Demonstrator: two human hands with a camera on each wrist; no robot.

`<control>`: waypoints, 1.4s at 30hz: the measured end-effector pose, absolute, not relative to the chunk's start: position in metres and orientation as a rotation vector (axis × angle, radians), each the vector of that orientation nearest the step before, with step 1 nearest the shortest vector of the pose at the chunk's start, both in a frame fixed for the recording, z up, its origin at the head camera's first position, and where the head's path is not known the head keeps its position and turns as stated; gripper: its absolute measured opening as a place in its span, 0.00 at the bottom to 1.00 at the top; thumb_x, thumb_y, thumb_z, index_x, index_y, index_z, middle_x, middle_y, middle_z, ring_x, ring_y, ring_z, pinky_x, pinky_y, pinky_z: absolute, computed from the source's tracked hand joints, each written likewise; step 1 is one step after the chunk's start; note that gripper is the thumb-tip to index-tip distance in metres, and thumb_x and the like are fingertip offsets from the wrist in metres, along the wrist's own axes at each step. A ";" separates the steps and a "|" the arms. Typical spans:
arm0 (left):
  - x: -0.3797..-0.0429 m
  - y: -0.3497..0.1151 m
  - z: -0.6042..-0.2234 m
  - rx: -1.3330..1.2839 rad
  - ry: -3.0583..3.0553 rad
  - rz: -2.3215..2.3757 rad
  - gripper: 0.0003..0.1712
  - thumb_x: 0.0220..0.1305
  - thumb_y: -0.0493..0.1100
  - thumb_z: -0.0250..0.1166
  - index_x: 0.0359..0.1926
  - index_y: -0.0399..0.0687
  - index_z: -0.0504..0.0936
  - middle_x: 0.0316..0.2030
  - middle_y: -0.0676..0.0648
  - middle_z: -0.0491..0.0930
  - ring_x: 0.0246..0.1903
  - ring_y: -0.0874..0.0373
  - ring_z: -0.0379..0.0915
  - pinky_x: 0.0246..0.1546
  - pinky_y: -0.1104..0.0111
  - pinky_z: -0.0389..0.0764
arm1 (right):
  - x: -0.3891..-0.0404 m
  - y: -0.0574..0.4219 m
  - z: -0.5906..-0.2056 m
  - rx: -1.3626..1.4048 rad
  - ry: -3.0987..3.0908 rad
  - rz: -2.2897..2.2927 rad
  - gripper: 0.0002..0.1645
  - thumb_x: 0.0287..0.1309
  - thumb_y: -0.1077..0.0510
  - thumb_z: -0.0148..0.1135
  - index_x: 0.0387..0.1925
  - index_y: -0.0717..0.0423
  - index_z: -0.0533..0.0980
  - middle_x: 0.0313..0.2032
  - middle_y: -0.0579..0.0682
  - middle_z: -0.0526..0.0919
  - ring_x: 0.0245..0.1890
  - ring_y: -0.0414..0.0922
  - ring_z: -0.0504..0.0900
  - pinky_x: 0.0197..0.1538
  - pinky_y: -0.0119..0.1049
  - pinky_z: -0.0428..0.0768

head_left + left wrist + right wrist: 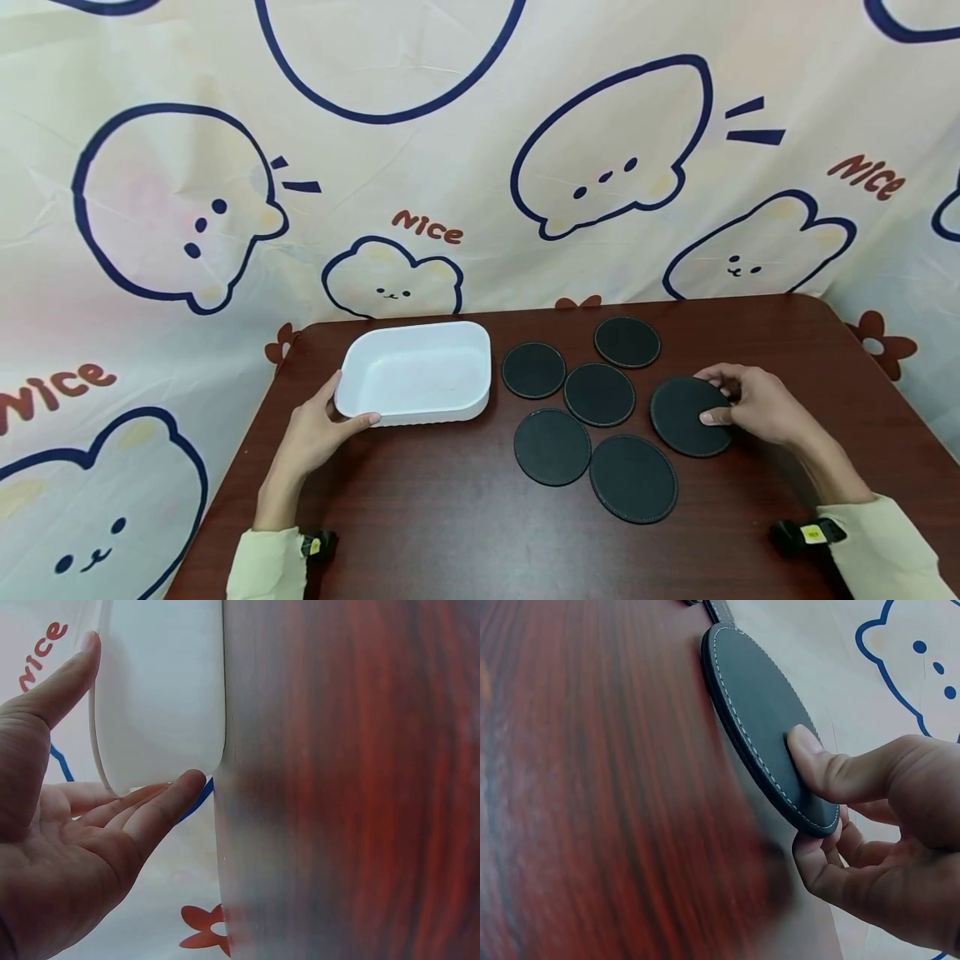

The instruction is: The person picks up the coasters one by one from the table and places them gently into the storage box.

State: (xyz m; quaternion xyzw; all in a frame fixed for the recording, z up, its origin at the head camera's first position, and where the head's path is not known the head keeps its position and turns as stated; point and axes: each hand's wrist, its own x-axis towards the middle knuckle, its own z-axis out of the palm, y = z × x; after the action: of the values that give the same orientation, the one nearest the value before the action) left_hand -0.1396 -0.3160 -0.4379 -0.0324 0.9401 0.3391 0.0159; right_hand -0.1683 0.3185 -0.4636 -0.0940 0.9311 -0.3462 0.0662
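In the head view, my left hand (pixel 318 429) holds the left front corner of a white rectangular container (pixel 420 367); the thumb lies along its front and the fingers along its left end. The left wrist view shows those fingertips (pixel 191 780) against the container's end wall. My right hand (pixel 757 404) pinches a round black coaster (pixel 690 417) by its right edge, thumb on top and fingers beneath. Pale stitching runs round this coaster (pixel 761 724), which is tilted in the right wrist view. Several similar black coasters (pixel 598 394) lie flat between the container and my right hand.
The dark brown wood-grain table (pixel 480 533) has a rounded far right corner. A pale cloth (pixel 480 167) with bear drawings hangs behind it and at both sides. The nearest coaster (pixel 633 479) of the flat ones lies toward the front.
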 end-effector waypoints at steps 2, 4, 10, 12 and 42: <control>-0.140 -0.316 -0.438 -0.096 2.926 1.057 0.70 0.60 0.66 0.79 0.87 0.40 0.48 0.81 0.30 0.60 0.77 0.32 0.66 0.71 0.39 0.75 | -0.168 0.319 -0.465 -0.256 2.785 -1.076 0.32 0.56 0.60 0.82 0.61 0.62 0.81 0.44 0.55 0.87 0.39 0.43 0.80 0.37 0.30 0.79; -0.140 -0.317 -0.438 -0.090 2.930 1.055 0.70 0.60 0.66 0.79 0.87 0.40 0.48 0.81 0.30 0.60 0.77 0.32 0.66 0.72 0.39 0.74 | -0.169 0.319 -0.466 -0.230 2.755 -1.123 0.32 0.58 0.60 0.81 0.62 0.63 0.79 0.46 0.57 0.88 0.39 0.43 0.82 0.38 0.31 0.80; -0.140 -0.318 -0.440 -0.088 2.937 1.049 0.70 0.61 0.67 0.78 0.86 0.39 0.48 0.81 0.30 0.60 0.77 0.32 0.65 0.72 0.39 0.73 | -0.170 0.321 -0.471 -0.181 2.655 -1.278 0.34 0.64 0.62 0.77 0.67 0.67 0.75 0.50 0.63 0.87 0.36 0.41 0.86 0.37 0.33 0.85; -0.141 -0.318 -0.441 -0.090 2.938 1.048 0.70 0.61 0.67 0.78 0.86 0.39 0.49 0.81 0.30 0.60 0.77 0.32 0.65 0.72 0.40 0.73 | -0.171 0.322 -0.473 -0.158 2.620 -1.328 0.34 0.66 0.62 0.75 0.69 0.67 0.73 0.51 0.64 0.87 0.35 0.40 0.86 0.36 0.35 0.85; -0.139 -0.320 -0.438 -0.057 2.912 1.067 0.68 0.64 0.62 0.78 0.86 0.37 0.47 0.80 0.28 0.60 0.74 0.33 0.70 0.68 0.43 0.79 | -0.178 0.335 -0.474 -0.021 2.011 -1.897 0.40 0.78 0.59 0.62 0.82 0.60 0.58 0.52 0.25 0.85 0.52 0.28 0.86 0.51 0.28 0.88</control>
State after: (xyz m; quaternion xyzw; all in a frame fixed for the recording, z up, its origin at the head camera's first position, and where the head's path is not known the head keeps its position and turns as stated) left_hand -0.1390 -0.3198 -0.4382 -0.0185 0.9386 0.3440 0.0197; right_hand -0.1782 0.3350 -0.4743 -0.0076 0.7145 -0.6740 0.1875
